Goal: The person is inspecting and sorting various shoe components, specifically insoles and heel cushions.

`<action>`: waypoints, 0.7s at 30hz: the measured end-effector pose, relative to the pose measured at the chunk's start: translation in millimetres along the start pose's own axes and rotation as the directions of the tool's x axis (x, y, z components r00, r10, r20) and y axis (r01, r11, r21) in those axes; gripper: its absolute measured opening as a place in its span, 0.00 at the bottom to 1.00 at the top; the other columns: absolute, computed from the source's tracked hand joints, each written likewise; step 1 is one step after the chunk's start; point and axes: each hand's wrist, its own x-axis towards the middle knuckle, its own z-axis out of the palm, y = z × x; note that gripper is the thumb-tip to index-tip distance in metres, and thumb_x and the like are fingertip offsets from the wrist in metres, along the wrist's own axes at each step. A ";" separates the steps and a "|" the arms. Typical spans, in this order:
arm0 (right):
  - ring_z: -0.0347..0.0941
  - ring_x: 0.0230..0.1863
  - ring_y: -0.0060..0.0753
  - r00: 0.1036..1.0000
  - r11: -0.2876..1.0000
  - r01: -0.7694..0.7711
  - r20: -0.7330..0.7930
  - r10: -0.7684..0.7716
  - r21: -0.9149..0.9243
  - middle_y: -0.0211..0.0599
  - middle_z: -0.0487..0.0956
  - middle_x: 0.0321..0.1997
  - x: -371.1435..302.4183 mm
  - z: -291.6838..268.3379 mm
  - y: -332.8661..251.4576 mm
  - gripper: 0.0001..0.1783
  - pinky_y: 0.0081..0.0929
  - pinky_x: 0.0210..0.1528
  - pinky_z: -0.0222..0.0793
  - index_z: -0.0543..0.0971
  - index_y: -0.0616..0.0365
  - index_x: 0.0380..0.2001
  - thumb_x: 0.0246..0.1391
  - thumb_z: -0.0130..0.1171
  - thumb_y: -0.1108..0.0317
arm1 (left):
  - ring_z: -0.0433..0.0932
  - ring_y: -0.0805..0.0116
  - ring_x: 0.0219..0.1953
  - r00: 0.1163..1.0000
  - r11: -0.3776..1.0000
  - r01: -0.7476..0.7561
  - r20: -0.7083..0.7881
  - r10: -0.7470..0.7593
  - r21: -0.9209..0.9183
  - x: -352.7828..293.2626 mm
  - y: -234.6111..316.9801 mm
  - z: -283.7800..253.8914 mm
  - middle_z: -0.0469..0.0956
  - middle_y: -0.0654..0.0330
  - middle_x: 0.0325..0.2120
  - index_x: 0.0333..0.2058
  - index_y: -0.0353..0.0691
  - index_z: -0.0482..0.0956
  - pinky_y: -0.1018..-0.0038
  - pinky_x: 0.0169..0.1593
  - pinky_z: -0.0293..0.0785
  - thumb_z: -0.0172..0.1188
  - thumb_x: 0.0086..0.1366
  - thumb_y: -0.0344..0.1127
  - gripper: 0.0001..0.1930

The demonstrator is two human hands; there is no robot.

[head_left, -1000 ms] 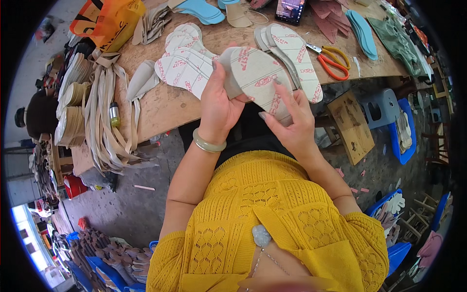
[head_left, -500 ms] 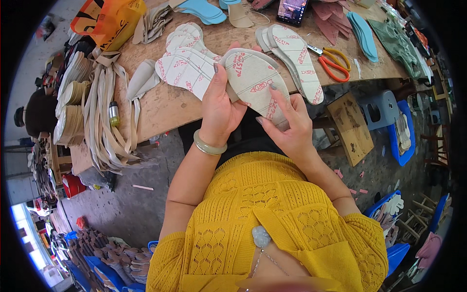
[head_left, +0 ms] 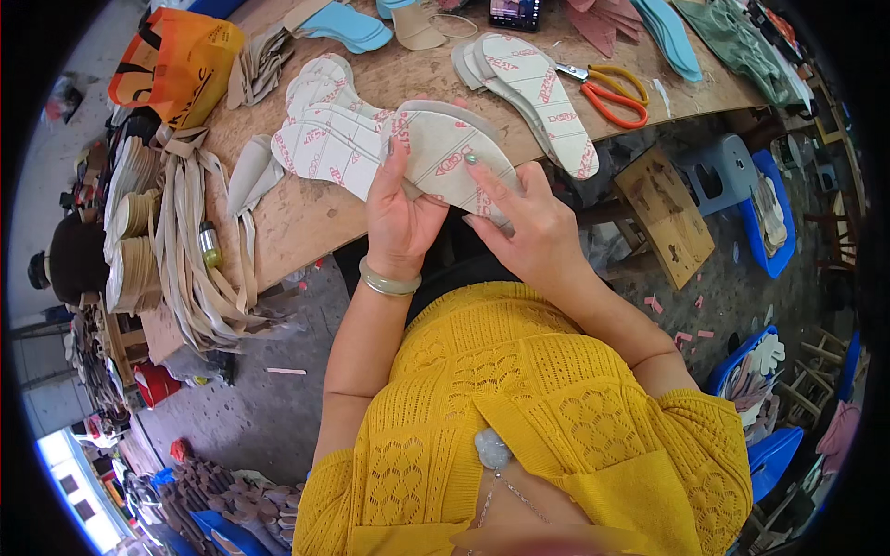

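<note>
A white insole [head_left: 443, 153] with red print and ruled lines is held over the table's near edge, at least one more layer showing behind its far rim. My left hand [head_left: 405, 215] grips its left end, thumb on top and the other fingers mostly hidden underneath. My right hand [head_left: 536, 221] holds the right end, index fingertip on the printed face and thumb at the lower edge. Just left of it, a fanned pile of similar insoles [head_left: 320, 146] lies on the table. To the right, a second stack of insoles [head_left: 547, 97] overhangs the table edge.
Scissors [head_left: 614, 95] with orange and yellow handles lie right of the second stack. Light blue insoles [head_left: 669, 39], a phone [head_left: 515, 13] and green cloth [head_left: 737, 54] are farther back. Beige strips [head_left: 190, 246], a small bottle [head_left: 210, 246] and an orange bag [head_left: 181, 69] occupy the left.
The table and its things have shifted in the picture as the view moved. Both hands keep their hold on the insole, which now sits slightly farther left in view.
</note>
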 end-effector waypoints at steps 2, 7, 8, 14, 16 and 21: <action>0.73 0.29 0.40 1.000 1.000 0.005 -0.001 -0.005 0.002 0.40 0.67 0.35 -0.8 0.1 0.2 0.33 0.32 0.28 0.73 0.73 0.43 0.56 0.41 0.68 0.68 | 0.59 0.53 0.64 1.000 0.998 -0.007 -0.022 0.008 0.070 1.0 -1.2 0.2 0.57 0.45 0.63 0.64 0.40 0.53 0.57 0.65 0.58 0.39 0.73 0.46 0.26; 0.74 0.29 0.40 1.000 1.000 0.011 0.016 -0.011 0.012 0.40 0.67 0.35 0.0 -1.0 0.2 0.33 0.32 0.29 0.73 0.73 0.43 0.56 0.41 0.67 0.68 | 0.59 0.52 0.64 1.000 0.998 -0.003 -0.024 0.001 -0.066 -0.6 0.6 0.0 0.56 0.45 0.64 0.65 0.42 0.52 0.57 0.65 0.59 0.35 0.72 0.54 0.30; 0.74 0.30 0.40 1.000 1.000 0.016 0.007 -0.016 0.013 0.40 0.67 0.35 -0.5 -1.1 1.0 0.33 0.32 0.29 0.73 0.73 0.43 0.56 0.41 0.67 0.68 | 0.59 0.52 0.64 1.000 0.998 -0.008 -0.028 0.007 -0.064 -0.7 2.0 -0.8 0.56 0.45 0.64 0.65 0.42 0.52 0.57 0.65 0.59 0.35 0.72 0.54 0.30; 0.74 0.30 0.41 1.000 1.000 -0.008 0.029 0.008 -0.008 0.39 0.68 0.36 -1.6 -0.4 4.3 0.34 0.33 0.28 0.73 0.73 0.43 0.56 0.41 0.67 0.68 | 0.57 0.50 0.65 0.997 0.989 -0.041 -0.065 0.032 -0.144 2.5 14.5 -3.2 0.54 0.46 0.65 0.64 0.41 0.56 0.53 0.66 0.55 0.32 0.67 0.66 0.39; 0.74 0.30 0.41 1.000 1.000 -0.005 0.029 0.005 -0.005 0.39 0.68 0.36 -0.9 0.0 4.1 0.34 0.33 0.28 0.73 0.73 0.42 0.56 0.41 0.67 0.68 | 0.56 0.48 0.65 0.994 0.985 -0.104 -0.055 0.097 -0.138 4.8 19.6 -5.2 0.54 0.46 0.65 0.64 0.41 0.58 0.52 0.66 0.52 0.33 0.66 0.67 0.39; 0.74 0.30 0.40 1.000 1.000 0.022 0.022 -0.021 -0.012 0.39 0.67 0.36 1.1 -0.7 1.3 0.33 0.33 0.29 0.72 0.73 0.42 0.55 0.41 0.67 0.69 | 0.57 0.48 0.65 0.996 0.968 -0.080 0.015 0.086 -0.237 3.1 21.4 -12.5 0.58 0.46 0.63 0.64 0.40 0.56 0.52 0.65 0.56 0.38 0.67 0.63 0.37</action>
